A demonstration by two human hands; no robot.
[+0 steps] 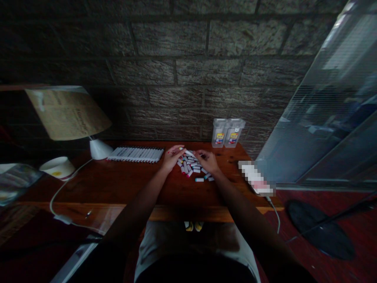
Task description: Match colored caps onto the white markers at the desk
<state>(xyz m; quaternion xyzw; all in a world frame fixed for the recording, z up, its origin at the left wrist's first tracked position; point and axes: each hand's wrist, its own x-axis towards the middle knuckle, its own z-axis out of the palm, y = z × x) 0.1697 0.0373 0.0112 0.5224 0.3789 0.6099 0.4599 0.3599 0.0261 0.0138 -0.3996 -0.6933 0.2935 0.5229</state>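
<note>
A white marker (189, 153) slants between my two hands above the wooden table. My left hand (173, 157) is closed around its upper left end. At the other end, the fingers of my right hand (207, 160) are pinched together on the marker. Below and between the hands lies a loose pile of short white marker caps (187, 166) with coloured ends, pink, teal and blue among them. One teal-ended cap (199, 179) sits apart, nearer the table's front edge. Left of my left hand, a neat row of white markers (136, 154) with dark ends lies side by side.
Two clear plastic boxes (226, 133) stand against the brick wall (176, 70). A lamp (70, 114) and a white bowl-like container (59, 168) are on the left. A blurred-out flat object (256, 177) with a cable lies at the right table edge.
</note>
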